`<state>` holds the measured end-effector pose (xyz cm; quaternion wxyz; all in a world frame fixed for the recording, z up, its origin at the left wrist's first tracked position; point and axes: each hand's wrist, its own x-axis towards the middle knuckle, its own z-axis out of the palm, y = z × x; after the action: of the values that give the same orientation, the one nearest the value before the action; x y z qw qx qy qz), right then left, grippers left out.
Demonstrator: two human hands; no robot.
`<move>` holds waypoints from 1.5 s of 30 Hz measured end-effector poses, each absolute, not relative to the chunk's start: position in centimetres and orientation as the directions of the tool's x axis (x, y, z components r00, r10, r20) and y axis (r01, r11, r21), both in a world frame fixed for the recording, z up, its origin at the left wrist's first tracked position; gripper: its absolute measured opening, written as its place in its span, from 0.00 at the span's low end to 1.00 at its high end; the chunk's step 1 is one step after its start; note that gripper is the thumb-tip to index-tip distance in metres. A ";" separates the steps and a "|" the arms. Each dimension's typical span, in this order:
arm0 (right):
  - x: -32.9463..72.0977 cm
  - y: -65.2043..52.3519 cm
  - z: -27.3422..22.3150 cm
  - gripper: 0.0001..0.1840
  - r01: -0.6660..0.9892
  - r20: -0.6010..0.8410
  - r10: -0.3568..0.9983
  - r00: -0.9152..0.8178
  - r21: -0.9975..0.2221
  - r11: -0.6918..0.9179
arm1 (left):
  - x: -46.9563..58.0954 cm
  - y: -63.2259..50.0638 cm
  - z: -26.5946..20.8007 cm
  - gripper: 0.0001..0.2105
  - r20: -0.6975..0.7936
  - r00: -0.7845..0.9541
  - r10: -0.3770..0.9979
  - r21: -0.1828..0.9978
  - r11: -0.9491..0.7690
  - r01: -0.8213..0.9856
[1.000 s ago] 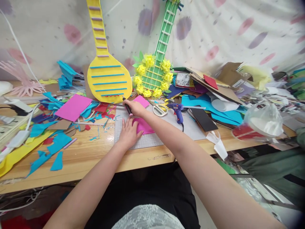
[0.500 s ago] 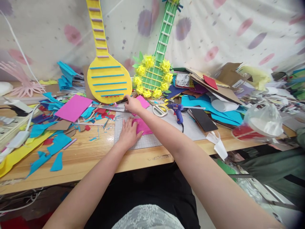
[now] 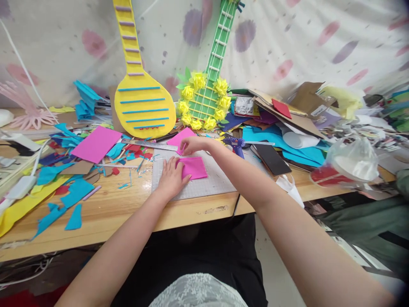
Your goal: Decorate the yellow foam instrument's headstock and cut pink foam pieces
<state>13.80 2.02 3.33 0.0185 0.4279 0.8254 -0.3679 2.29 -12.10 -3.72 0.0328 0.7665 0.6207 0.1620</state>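
My left hand (image 3: pixel 172 177) lies flat with fingers spread on the grey gridded cutting mat (image 3: pixel 220 183), its right side over the left end of a folded bright pink foam or paper piece (image 3: pixel 195 167). Just behind that, my right hand (image 3: pixel 193 146) has its fingers bent down and drawn together. Its fingertips are close to the right end of a metal ruler (image 3: pixel 150 145) and over a second pink sheet (image 3: pixel 180 137). Whether they grip anything is hidden. A dark slim tool (image 3: pixel 168 136) lies behind the ruler, below the yellow cutout.
A yellow lute-shaped cutout (image 3: pixel 145 106) and a green one with yellow flowers (image 3: pixel 204 100) lean at the back. A blue glue gun (image 3: pixel 236 145), phone (image 3: pixel 271 157) and bagged red tub (image 3: pixel 332 175) stand right. Blue scraps (image 3: pixel 76 192) and a pink sheet (image 3: pixel 96 144) lie left.
My right hand has moved right, away from the dark tool, uncovering more of the ruler and the folded pink piece. My left hand stays pressed on that piece.
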 end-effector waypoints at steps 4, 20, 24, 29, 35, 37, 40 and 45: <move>15.3 1.1 3.6 0.25 0.784 -0.381 0.691 -0.614 -0.395 0.479 | 2.3 -12.1 -3.7 0.18 0.205 0.184 0.961 0.249 -0.233 0.940; 12.8 -0.9 5.4 0.23 0.712 -0.548 0.578 -0.605 -0.047 0.701 | 2.4 -12.1 -3.7 0.18 0.223 0.152 0.963 0.285 -0.214 0.934; 12.5 -1.0 5.6 0.23 0.728 -0.541 0.602 -0.588 -0.030 0.685 | 2.5 -12.1 -3.7 0.17 0.233 0.142 0.962 0.315 -0.213 0.925; 13.0 -0.5 4.5 0.16 0.754 -0.467 0.631 -0.619 -0.128 0.644 | 2.4 -12.1 -3.8 0.16 0.260 0.142 0.955 0.365 -0.233 0.901; 15.3 0.2 4.2 0.10 0.764 -0.338 0.692 -0.637 -0.395 0.510 | 0.3 -10.7 -3.0 0.18 0.487 -0.041 0.872 0.612 -0.308 0.728; 16.3 0.5 4.1 0.08 0.725 -0.274 0.724 -0.633 -0.538 0.430 | -0.7 -9.3 -2.6 0.18 0.496 -0.265 0.827 0.786 -0.298 0.541; 17.4 1.0 3.6 0.09 0.557 -0.175 0.761 -0.624 -0.783 0.276 | -1.6 -7.0 -1.9 0.17 0.256 -0.436 0.863 0.961 -0.276 0.018; 17.4 1.0 2.5 0.13 0.179 -0.094 0.840 -0.535 -0.984 0.004 | -1.0 -5.2 -0.6 0.19 -0.069 -0.104 0.992 0.785 -0.010 -0.619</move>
<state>17.45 1.03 2.46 -0.2814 0.3915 0.6502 -0.5872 -0.99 -5.23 -0.60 0.6127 0.2699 0.3458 0.6574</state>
